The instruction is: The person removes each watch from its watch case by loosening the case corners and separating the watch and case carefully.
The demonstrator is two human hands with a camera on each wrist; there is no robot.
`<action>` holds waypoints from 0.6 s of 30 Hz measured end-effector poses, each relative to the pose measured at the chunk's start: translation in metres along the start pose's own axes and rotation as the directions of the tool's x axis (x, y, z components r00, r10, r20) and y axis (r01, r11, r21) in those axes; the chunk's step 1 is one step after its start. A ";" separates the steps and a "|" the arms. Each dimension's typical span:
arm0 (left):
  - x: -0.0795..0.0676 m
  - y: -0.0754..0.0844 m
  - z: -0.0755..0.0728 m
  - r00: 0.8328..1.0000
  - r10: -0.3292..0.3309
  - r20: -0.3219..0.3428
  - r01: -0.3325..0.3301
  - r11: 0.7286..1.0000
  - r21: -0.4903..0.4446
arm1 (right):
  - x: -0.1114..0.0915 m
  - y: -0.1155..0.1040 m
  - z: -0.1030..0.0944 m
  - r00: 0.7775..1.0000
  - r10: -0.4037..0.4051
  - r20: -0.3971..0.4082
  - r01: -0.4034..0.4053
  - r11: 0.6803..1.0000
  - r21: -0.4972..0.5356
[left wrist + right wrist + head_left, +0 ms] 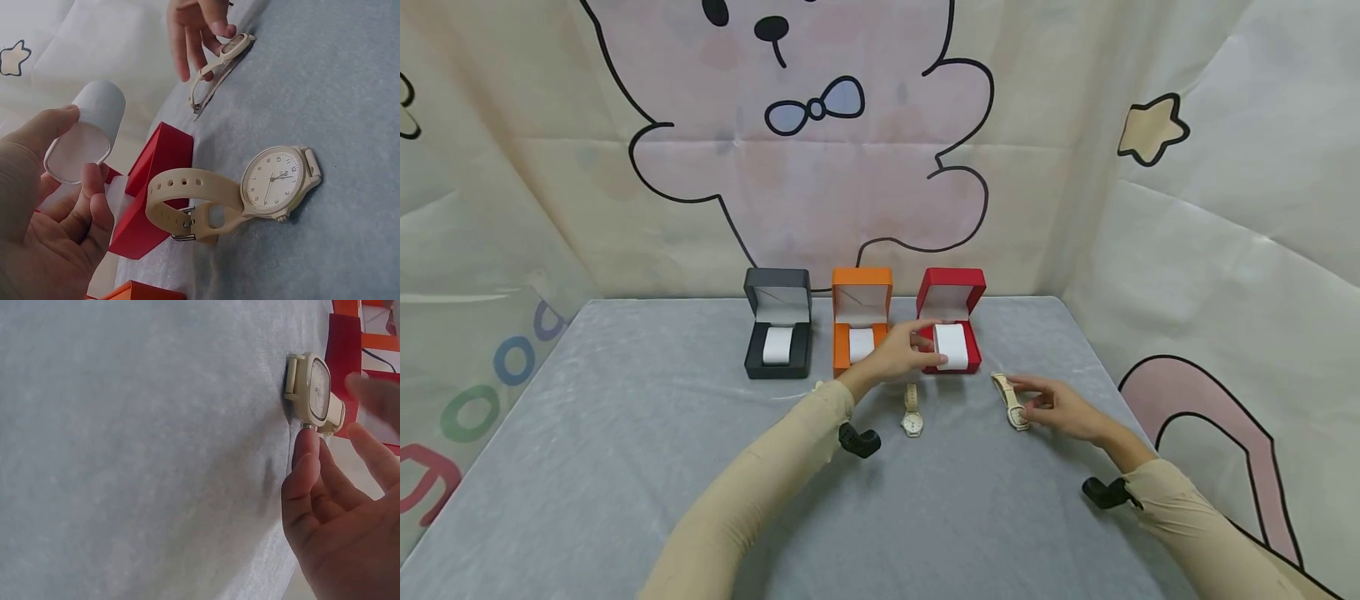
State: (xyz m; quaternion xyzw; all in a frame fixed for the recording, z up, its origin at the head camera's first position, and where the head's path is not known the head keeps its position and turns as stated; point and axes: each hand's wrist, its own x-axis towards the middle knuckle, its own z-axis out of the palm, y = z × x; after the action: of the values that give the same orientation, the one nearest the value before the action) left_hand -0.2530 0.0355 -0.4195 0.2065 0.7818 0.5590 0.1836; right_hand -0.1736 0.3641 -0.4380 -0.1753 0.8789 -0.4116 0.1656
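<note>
A white watch cushion (103, 109) is pinched between the thumb and fingers of my left hand (898, 350), at the open red watch box (972, 348). My right hand (1063, 410) is at a cream watch (1009, 400) on the table, right of that box. In the right wrist view its fingertips (306, 447) touch the side of the watch case, while other fingers stretch out past the strap. A second cream watch (912, 412) with a round dial lies below my left hand, its strap buckled in a loop.
An open orange watch box (841, 333) and an open dark grey watch box (801, 350) stand left of the red one, each with a white cushion inside. Grey cloth (662, 417) covers the table. A printed curtain (1037, 208) hangs behind.
</note>
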 end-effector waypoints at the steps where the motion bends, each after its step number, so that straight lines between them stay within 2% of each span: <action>1: 0.001 0.000 0.000 1.000 -0.002 0.000 0.002 1.000 -0.001 | 0.000 0.000 -0.001 1.000 0.007 -0.006 -0.007 1.000 -0.005; 10: 0.005 0.001 0.003 1.000 0.000 -0.005 0.000 1.000 0.004 | 0.001 -0.003 -0.003 0.999 0.037 -0.038 -0.039 0.998 -0.047; 18: 0.009 0.000 0.002 1.000 -0.021 -0.004 0.021 1.000 0.013 | 0.002 -0.010 -0.005 0.998 0.011 -0.060 -0.013 0.999 -0.036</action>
State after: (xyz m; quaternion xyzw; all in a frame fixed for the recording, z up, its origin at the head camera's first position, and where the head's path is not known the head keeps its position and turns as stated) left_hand -0.2601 0.0416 -0.4209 0.1983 0.7879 0.5523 0.1865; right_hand -0.1759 0.3601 -0.4277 -0.1606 0.8919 -0.3995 0.1384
